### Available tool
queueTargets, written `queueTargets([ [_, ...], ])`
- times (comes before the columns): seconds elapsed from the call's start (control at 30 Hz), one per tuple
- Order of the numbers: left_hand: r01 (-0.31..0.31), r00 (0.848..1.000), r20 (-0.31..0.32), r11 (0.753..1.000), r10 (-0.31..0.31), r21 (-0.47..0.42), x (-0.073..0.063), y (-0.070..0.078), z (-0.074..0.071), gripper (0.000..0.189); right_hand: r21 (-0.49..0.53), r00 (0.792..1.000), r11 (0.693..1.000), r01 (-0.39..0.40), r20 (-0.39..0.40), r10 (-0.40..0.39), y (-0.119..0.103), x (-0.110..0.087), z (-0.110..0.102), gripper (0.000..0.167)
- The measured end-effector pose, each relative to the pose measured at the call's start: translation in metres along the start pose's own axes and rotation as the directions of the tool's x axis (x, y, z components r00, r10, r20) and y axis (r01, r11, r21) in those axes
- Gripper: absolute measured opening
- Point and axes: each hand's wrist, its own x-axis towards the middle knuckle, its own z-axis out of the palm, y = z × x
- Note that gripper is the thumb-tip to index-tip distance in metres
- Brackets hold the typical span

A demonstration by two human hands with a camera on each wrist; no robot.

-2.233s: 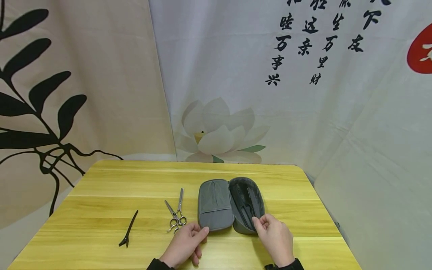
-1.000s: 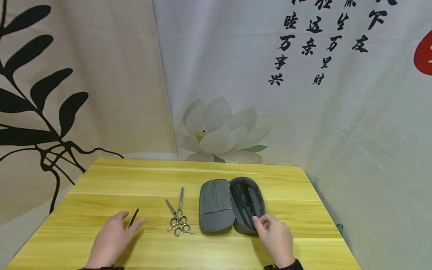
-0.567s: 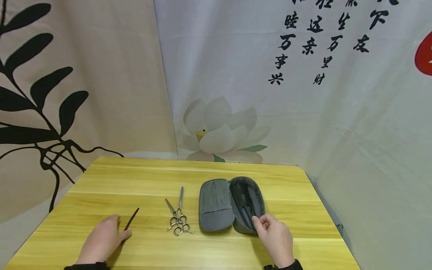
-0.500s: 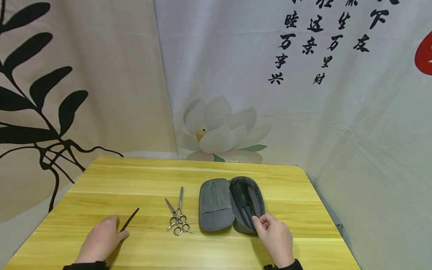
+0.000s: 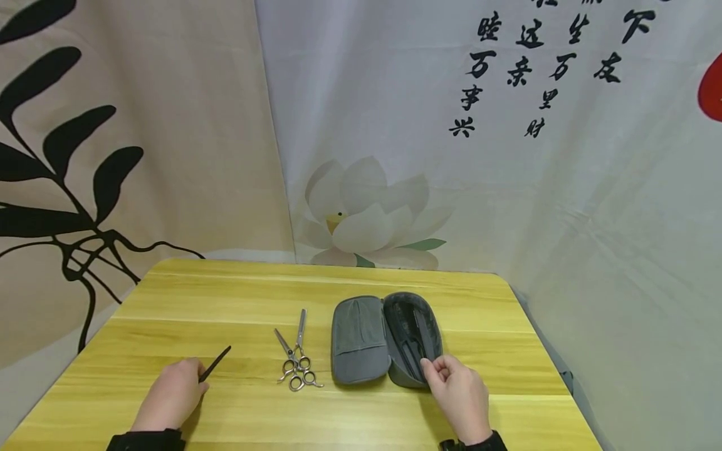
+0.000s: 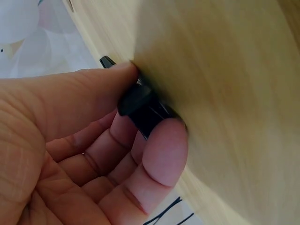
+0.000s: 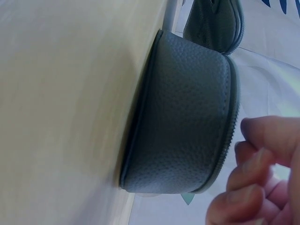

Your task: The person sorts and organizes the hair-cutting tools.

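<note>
In the head view my left hand (image 5: pixel 172 393) is low on the left side of the table. It pinches a slim black hair clip (image 5: pixel 215 363) between thumb and fingers; the left wrist view shows the clip's dark wide end (image 6: pixel 145 110) close to the wood. My right hand (image 5: pixel 459 391) hovers at the near rim of a grey zippered case (image 5: pixel 361 351), its fingers loosely curled. In the right wrist view those fingers (image 7: pixel 243 201) appear just apart from the zipper edge. Inside the unfolded case lie dark, slender tools (image 5: pixel 412 338), partly hidden.
Two pairs of silver hairdressing scissors (image 5: pixel 296 357) lie crossed on the wooden table (image 5: pixel 254 288), between my left hand and the case. A printed cloth backdrop (image 5: pixel 361 125) hangs behind the table's far edge.
My left hand has moved left from beside the case to the hair clip and taken hold of its near end. The clip has turned slightly. My right hand stays at the case rim.
</note>
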Motion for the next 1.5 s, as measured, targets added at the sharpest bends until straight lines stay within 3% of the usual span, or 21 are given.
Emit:
queueTargets([
  [0.23,-0.009,0.999,-0.052,1.000,0.010,0.016,-0.002,0.003,0.000,0.006,-0.003,1.000,1.000,0.017,-0.024,-0.017,0.000,0.000,0.000,0.035],
  [0.43,-0.058,0.994,-0.093,0.998,0.058,0.004,-0.007,0.002,0.001,0.005,-0.002,1.000,1.000,0.012,-0.011,-0.012,0.000,0.000,0.000,0.035],
  [0.6,-0.096,0.982,-0.170,0.993,0.083,-0.067,-0.009,0.008,0.002,0.007,0.003,1.000,1.000,0.010,-0.007,-0.010,0.000,-0.001,0.000,0.035],
  [0.8,-0.102,0.968,-0.243,0.984,0.064,-0.146,-0.013,0.018,0.002,0.009,0.022,1.000,1.000,0.009,-0.009,-0.009,0.000,-0.001,0.002,0.035],
  [1.1,-0.112,0.961,-0.271,0.971,0.051,-0.213,-0.015,0.030,0.009,0.012,0.043,1.000,0.999,0.016,-0.007,-0.016,-0.001,-0.003,-0.001,0.034],
  [1.2,-0.133,0.952,-0.301,0.966,0.062,-0.222,-0.017,0.032,0.011,0.014,0.052,0.999,0.998,0.028,-0.022,-0.027,0.000,-0.004,-0.001,0.034],
  [1.37,-0.182,0.929,-0.365,0.939,0.067,-0.292,-0.021,0.039,0.007,0.016,0.073,0.996,0.995,0.062,-0.068,-0.057,0.000,-0.001,0.000,0.032],
  [1.43,-0.177,0.932,-0.361,0.912,0.035,-0.369,-0.025,0.044,0.003,0.019,0.084,0.995,0.994,0.071,-0.072,-0.065,-0.002,0.000,-0.002,0.032],
  [1.5,-0.159,0.941,-0.338,0.866,-0.012,-0.473,-0.030,0.052,-0.001,0.025,0.103,0.995,0.992,0.077,-0.073,-0.070,-0.006,0.000,-0.005,0.031],
])
